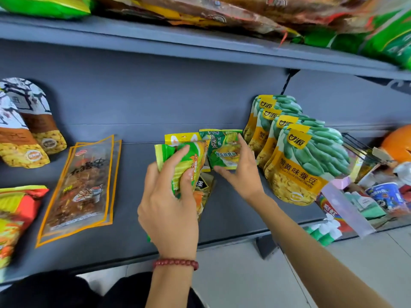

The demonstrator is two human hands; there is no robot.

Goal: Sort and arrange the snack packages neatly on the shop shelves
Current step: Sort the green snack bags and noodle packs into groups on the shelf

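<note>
On the dark grey metal shelf board, a row of yellow-and-green broad bean pouches stands upright, each leaning on the one behind. Everything else sits relative to that row.

Just to the left of the row, the right hand grips a small dark green snack packet, fingers along its right edge and thumb under its lower edge. Further left of the row, the left hand is closed around a bright green and yellow snack packet, with a red bead bracelet on its wrist. A yellow packet shows behind the two held ones, and a dark packet with gold trim lies flat beneath the left hand.

Well to the left of the row, two clear orange-bordered flat packs lie stacked on the board. Beyond them, at the far left, brown-and-white pouches stand near the back wall, and red-and-yellow bags lie at the front.
</note>
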